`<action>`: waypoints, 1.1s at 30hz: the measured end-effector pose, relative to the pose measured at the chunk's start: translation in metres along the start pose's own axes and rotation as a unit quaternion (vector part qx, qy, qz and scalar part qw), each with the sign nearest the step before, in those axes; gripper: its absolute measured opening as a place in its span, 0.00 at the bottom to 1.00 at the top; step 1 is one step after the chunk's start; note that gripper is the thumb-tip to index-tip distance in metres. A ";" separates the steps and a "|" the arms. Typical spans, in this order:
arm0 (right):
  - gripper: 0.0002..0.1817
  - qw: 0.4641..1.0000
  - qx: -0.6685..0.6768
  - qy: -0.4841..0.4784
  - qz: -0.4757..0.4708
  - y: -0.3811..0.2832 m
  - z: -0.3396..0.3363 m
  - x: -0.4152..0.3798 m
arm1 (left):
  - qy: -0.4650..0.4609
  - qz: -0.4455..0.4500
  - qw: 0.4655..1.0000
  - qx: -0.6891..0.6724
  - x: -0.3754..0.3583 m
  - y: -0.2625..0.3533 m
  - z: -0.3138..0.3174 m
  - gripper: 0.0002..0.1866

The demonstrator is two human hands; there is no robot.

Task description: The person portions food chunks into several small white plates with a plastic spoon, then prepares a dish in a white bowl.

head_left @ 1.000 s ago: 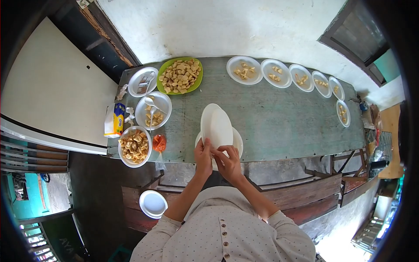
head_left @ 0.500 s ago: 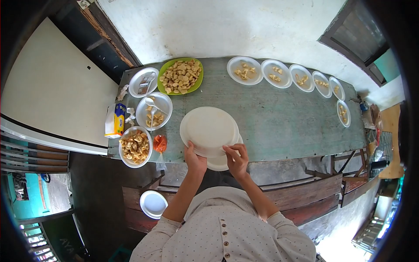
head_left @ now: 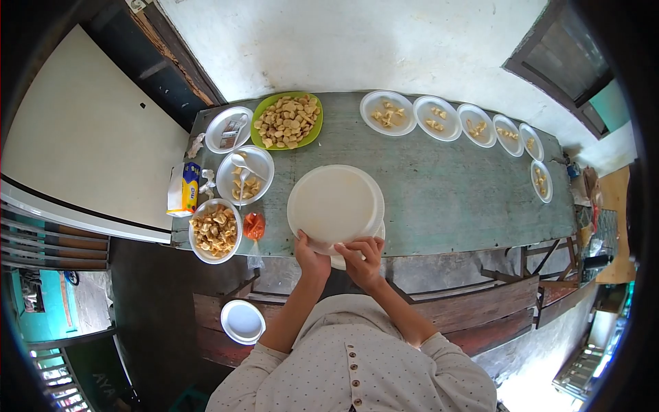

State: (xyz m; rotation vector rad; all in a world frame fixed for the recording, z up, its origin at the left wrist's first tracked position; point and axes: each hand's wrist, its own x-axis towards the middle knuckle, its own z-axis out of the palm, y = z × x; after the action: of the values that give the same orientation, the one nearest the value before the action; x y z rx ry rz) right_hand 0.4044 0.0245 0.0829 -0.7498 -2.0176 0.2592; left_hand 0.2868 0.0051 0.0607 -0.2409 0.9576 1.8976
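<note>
A white disposable plate (head_left: 335,206) is held over the front edge of the table, in front of my body. My left hand (head_left: 313,257) grips its near rim at the left, thumb on top. Along the same rim, my right hand (head_left: 362,261) pinches the edge with bent fingers, close to my left. Part of another white plate (head_left: 338,262) shows below the held one and between my hands. A bag of red sauce (head_left: 254,225) lies left of my left hand.
Left on the table (head_left: 439,199) are a bowl of fried pieces (head_left: 214,230), a plate with spoons (head_left: 240,177), a tissue pack (head_left: 183,189) and a green plate of crackers (head_left: 287,122). Several portioned plates (head_left: 388,113) line the far right. A white bowl (head_left: 242,321) sits on the bench (head_left: 467,309).
My right hand has slid left along the rim toward my left hand. The held plate has shifted slightly right, covering more of the one below.
</note>
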 end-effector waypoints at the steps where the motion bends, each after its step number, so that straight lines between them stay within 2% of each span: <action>1: 0.20 1.000 -0.004 0.018 0.009 0.002 -0.002 0.002 | -0.014 0.006 1.000 -0.009 0.004 0.001 -0.005 0.20; 3: 0.19 0.999 -0.008 0.035 0.019 0.008 -0.005 0.005 | -0.027 0.012 0.999 -0.017 0.006 0.004 -0.007 0.18; 6: 0.17 0.997 -0.009 0.062 0.039 0.019 -0.008 0.010 | 0.004 -0.016 0.999 -0.029 0.004 0.011 -0.003 0.18; 9: 0.15 0.985 0.009 0.079 0.152 0.024 -0.010 0.016 | 0.005 -0.023 0.999 -0.034 0.005 0.011 -0.006 0.18; 10: 0.15 0.985 0.009 0.079 0.152 0.025 -0.011 0.019 | 0.000 -0.026 0.999 -0.028 0.005 0.011 -0.008 0.18; 12: 0.15 0.969 0.000 0.100 0.225 0.030 -0.014 0.025 | -0.006 -0.028 0.999 -0.023 0.004 0.011 -0.009 0.18; 19: 0.12 0.954 0.060 0.108 0.275 0.025 -0.012 0.026 | 0.032 -0.030 0.999 -0.018 0.000 0.014 -0.004 0.19; 26: 0.14 0.983 0.033 0.044 0.172 -0.002 -0.013 0.013 | 0.040 -0.033 0.997 -0.065 0.018 0.008 -0.023 0.20; 29: 0.15 0.992 0.062 0.012 0.106 -0.004 -0.011 0.008 | 0.048 -0.032 0.997 -0.060 0.018 0.009 -0.020 0.20; 33: 0.13 0.994 0.047 0.002 0.096 0.009 -0.015 0.013 | 0.008 -0.047 0.998 -0.051 0.011 0.012 -0.013 0.18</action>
State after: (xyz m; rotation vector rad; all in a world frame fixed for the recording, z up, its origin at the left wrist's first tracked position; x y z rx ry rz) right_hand 0.4156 0.0378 0.0964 -0.8837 -1.9174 0.4599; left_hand 0.2686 0.0003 0.0524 -0.3560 0.8473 1.8624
